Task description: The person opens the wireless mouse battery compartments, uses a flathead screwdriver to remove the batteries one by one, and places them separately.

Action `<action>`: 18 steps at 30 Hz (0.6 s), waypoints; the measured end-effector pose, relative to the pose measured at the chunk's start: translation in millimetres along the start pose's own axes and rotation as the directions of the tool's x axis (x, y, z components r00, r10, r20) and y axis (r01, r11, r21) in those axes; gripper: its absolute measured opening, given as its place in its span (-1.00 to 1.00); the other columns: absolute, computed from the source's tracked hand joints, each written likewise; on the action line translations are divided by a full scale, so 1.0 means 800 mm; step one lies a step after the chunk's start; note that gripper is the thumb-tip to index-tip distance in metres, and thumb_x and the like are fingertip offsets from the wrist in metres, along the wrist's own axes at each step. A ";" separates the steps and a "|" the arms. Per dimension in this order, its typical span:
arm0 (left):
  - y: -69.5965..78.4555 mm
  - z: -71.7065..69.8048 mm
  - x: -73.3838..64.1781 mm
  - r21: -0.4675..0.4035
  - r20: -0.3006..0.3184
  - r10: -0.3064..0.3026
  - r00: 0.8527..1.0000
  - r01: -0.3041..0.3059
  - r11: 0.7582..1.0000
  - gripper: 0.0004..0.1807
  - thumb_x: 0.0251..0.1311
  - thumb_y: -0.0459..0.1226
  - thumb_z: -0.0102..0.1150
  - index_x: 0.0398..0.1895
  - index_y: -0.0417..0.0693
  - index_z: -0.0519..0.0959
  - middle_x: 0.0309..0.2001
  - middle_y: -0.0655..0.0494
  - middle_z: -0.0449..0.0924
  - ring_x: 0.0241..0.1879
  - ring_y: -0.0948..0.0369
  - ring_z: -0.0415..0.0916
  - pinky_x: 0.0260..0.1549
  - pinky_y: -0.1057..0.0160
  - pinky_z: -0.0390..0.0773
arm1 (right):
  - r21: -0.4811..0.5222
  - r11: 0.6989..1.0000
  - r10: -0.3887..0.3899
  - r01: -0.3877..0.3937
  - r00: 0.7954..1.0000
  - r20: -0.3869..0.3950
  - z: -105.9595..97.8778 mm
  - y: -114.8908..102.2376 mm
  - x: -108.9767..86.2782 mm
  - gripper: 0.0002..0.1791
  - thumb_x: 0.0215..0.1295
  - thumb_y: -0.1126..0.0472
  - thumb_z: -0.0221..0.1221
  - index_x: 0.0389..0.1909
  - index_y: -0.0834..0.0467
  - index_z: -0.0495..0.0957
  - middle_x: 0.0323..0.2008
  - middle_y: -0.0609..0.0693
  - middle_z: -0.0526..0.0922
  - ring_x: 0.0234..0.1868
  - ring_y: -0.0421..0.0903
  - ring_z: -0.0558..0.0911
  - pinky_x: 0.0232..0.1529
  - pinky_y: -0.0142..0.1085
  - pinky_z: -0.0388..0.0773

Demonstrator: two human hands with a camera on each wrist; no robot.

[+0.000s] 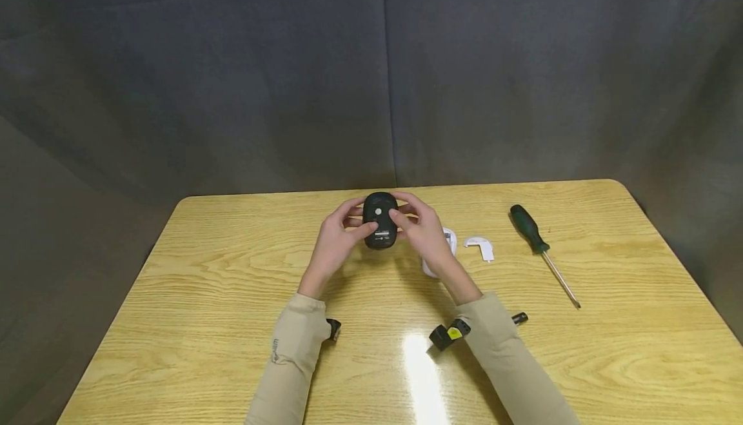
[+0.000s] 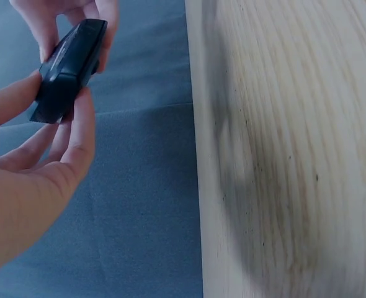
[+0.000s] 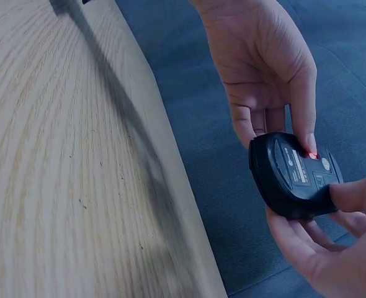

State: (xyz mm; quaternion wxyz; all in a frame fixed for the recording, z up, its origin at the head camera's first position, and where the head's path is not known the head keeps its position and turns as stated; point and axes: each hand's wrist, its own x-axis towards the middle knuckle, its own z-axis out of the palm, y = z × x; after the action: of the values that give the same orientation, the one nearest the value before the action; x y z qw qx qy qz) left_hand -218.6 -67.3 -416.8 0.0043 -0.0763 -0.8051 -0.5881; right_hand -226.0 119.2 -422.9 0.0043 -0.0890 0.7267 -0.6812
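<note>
A black computer mouse is held up above the far part of the table, its underside with a label and a pale round spot turned to the head camera. My left hand grips its left side, thumb on the underside and fingers behind. From the right, my right hand grips it the same way. In the right wrist view, a red glow shows on the underside of the mouse by the left thumb. The left wrist view catches the mouse edge-on between both hands.
Partly hidden behind the right forearm lies a white mouse-shaped thing. Beside it is a curved white plastic piece. A screwdriver with a green handle lies on the right of the wooden table. A dark curtain hangs behind.
</note>
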 end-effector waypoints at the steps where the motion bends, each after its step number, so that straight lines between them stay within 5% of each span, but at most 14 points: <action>1: 0.000 0.000 0.000 -0.004 -0.002 0.001 1.000 -0.001 1.000 -0.39 0.31 -0.25 0.37 0.42 -0.13 0.48 0.13 -0.16 0.61 0.07 -0.04 0.60 0.02 0.01 0.63 | -0.011 1.000 0.002 -0.002 1.000 0.002 0.000 -0.001 0.000 -0.53 0.51 0.33 0.17 0.39 0.27 0.45 -0.06 0.26 0.58 -0.20 -0.06 0.69 -0.20 -0.23 0.74; 6: -0.001 0.002 0.000 -0.012 -0.016 0.005 1.000 -0.005 1.000 -0.42 0.32 -0.26 0.35 0.39 -0.16 0.49 0.12 -0.17 0.61 0.07 -0.04 0.60 0.02 0.01 0.63 | -0.049 0.999 0.018 -0.017 1.000 0.008 0.000 -0.002 0.000 -0.49 0.47 0.32 0.23 0.40 0.23 0.46 -0.09 0.26 0.61 -0.20 -0.05 0.69 -0.10 -0.03 0.73; 12: 0.000 0.004 -0.001 -0.022 -0.019 0.005 1.000 -0.006 1.000 -0.41 0.33 -0.25 0.34 0.41 -0.17 0.48 0.13 -0.18 0.61 0.08 -0.05 0.60 0.01 0.04 0.64 | -0.056 0.998 0.025 -0.025 1.000 -0.004 -0.002 -0.004 -0.001 -0.52 0.48 0.32 0.22 0.38 0.22 0.49 -0.11 0.26 0.63 -0.21 -0.08 0.68 -0.18 -0.26 0.73; 18: 0.000 0.008 -0.002 -0.026 -0.010 0.000 1.000 -0.001 1.000 -0.42 0.34 -0.26 0.35 0.41 -0.18 0.48 0.12 -0.17 0.60 0.07 -0.06 0.59 0.01 -0.03 0.66 | -0.106 0.994 0.001 -0.003 1.000 -0.021 -0.004 -0.004 -0.002 -0.53 0.49 0.31 0.22 0.37 0.25 0.49 -0.14 0.27 0.65 -0.20 -0.04 0.69 -0.08 0.08 0.71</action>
State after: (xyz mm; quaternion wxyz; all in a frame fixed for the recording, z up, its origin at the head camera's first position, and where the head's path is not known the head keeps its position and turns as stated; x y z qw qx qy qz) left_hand -216.4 -61.4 -419.0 0.0073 -0.0736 -0.7975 -0.5988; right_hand -224.2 122.4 -420.0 -0.0073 -0.0815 0.7620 -0.6423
